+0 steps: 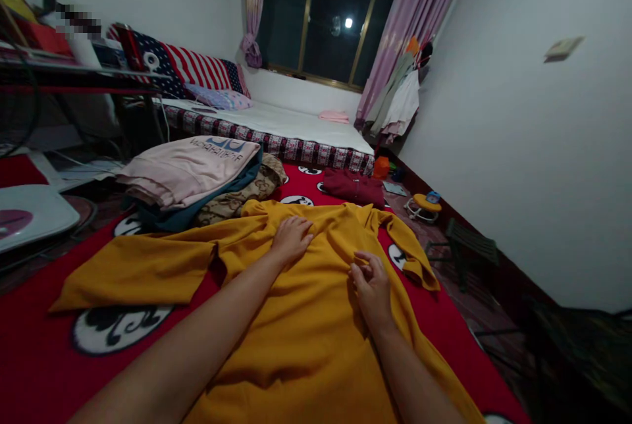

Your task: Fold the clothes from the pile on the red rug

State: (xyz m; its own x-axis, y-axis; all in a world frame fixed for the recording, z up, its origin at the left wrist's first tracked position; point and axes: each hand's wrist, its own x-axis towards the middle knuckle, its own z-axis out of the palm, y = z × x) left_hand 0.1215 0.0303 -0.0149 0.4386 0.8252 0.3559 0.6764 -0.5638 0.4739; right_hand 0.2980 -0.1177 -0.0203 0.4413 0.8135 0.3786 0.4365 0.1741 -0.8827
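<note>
A mustard-yellow long-sleeved garment (306, 318) lies spread over a red patterned blanket, its collar end away from me. One sleeve reaches out to the left; the other bends down on the right. My left hand (292, 239) rests flat on the cloth near the collar, fingers stretched out. Lower and to the right, my right hand (372, 289) is over the garment's right side, its fingers loosely curled and apart, with no cloth visibly gripped.
The red blanket (39, 351) has black-and-white round motifs. Folded clothes, a pink top (192, 170) uppermost, are stacked at the left. A folded maroon garment (353, 187) lies beyond the collar. Behind is a bed (296, 124); stools, one yellow-seated (427, 203), stand along the right wall.
</note>
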